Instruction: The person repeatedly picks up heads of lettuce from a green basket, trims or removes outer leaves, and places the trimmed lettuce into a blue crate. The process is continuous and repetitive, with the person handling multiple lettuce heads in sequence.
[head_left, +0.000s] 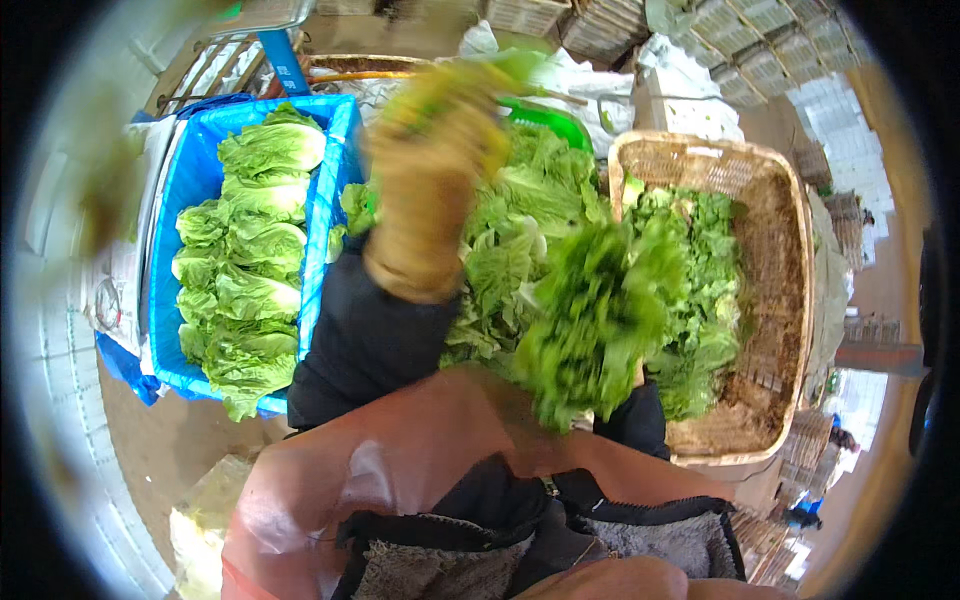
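My left hand, in a tan-yellow work glove and blurred by motion, is raised above the far side of the middle lettuce pile. Blurred green leaf shows at its fingers; whether they grip it cannot be made out. On the right, a blurred head of leafy lettuce is held up in front of my body. It hides nearly all of my right hand, whose dark sleeve comes up from below. Between the hands lie loose green lettuces, partly in a bright green basket.
At left, a blue-lined crate holds stacked lettuce heads. A soiled tan plastic basket with loose leaves stands at right. A blue post rises behind the crate. Stacked crates and white sacks stand farther back.
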